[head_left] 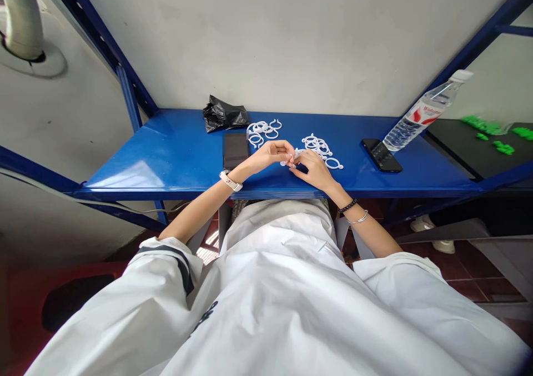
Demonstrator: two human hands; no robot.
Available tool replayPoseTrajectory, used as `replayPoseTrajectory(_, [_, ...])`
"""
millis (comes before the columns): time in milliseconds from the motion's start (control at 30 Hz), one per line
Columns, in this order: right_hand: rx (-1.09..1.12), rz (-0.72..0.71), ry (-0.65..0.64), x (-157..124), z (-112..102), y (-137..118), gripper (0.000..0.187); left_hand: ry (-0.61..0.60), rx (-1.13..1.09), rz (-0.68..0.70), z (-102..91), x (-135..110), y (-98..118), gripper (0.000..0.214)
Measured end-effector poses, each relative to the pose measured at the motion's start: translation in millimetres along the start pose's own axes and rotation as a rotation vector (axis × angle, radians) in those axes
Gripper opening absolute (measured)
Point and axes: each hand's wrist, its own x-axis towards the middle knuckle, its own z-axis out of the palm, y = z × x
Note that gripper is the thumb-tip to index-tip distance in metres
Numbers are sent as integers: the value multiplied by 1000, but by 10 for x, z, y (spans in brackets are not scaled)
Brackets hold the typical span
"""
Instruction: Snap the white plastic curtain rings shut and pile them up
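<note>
Both of my hands meet over the middle of a blue metal table (175,159). My left hand (272,153) and my right hand (310,168) have their fingers pinched together on a small white plastic ring piece (291,157) between them. A pile of white plastic rings (320,147) lies just beyond my right hand. A second pile of white rings (262,130) lies behind my left hand. I wear a white watch on the left wrist and bracelets on the right.
A dark phone (235,149) lies left of my hands and another phone (381,155) to the right. A clear water bottle (420,115) leans at the right. A crumpled black bag (224,116) sits at the back. Green parts (497,137) lie on a neighbouring black surface.
</note>
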Motion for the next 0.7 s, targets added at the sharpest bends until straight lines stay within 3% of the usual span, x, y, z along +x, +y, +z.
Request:
replayPoseTrajectory(133, [-17,-25,11,3,11,-4,26,31,2,-22,-45,7,-18,19])
replayPoseTrajectory(400, [26,-27,-4,-2,-11,-33,27,231,90,-148,-165,55,-107,4])
replayPoseTrajectory(700, [52,-2,-38,-4,-21,-54,29,262,480,-62,-213,92,-241,12])
